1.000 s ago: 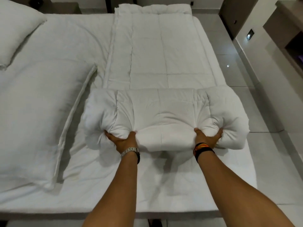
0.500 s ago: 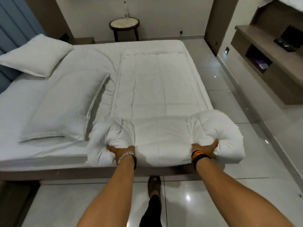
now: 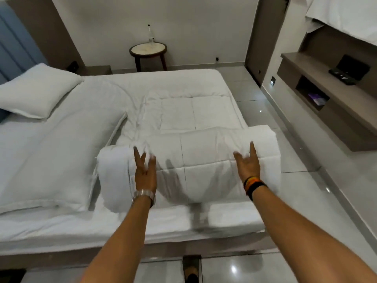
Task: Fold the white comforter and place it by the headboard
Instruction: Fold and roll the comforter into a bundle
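The white comforter point(image 3: 195, 119) lies in a long strip on the right half of the bed, its near end rolled into a thick fold point(image 3: 204, 170). My left hand point(image 3: 145, 172) is raised in front of the fold's left part, palm up, fingers spread, holding nothing. My right hand point(image 3: 247, 163) hovers the same way before the fold's right part, fingers apart. Both look blurred with motion. The blue headboard point(image 3: 14, 41) stands at the far left.
Two white pillows point(image 3: 36, 90) point(image 3: 53, 156) lie on the bed's left side. A round side table point(image 3: 148, 50) with a bottle stands by the back wall. A wall shelf point(image 3: 330, 94) runs along the right. Glossy tiled floor point(image 3: 306, 190) borders the bed.
Both hands have let go of the comforter's rolled end and lifted, opening with palms up. The fold has flipped farther onto the strip. The view has pulled back and up.
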The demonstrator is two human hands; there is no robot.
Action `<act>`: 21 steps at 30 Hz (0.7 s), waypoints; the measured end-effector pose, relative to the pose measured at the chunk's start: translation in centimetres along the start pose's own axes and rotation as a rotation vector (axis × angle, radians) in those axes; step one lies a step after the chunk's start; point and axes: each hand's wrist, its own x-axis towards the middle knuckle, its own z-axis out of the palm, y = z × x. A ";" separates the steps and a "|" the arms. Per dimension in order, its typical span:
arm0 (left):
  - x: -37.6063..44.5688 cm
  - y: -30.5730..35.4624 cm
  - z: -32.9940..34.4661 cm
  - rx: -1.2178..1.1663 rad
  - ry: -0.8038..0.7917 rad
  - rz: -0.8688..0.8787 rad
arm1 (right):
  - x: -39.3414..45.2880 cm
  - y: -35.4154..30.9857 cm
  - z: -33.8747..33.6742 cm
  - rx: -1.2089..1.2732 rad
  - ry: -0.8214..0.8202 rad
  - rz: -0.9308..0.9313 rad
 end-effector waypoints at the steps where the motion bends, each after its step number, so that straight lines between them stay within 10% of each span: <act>1: 0.9 -2.3 1.0 0.081 0.046 -0.029 | 0.1 1.9 0.5 -0.061 0.028 0.028; 10: 10.7 -10.9 10.3 -0.046 0.411 -0.933 | 6.6 10.4 9.8 -0.219 0.404 0.552; 21: 10.0 -13.1 10.9 -0.224 0.463 -0.949 | 8.4 12.2 12.2 0.107 0.490 0.752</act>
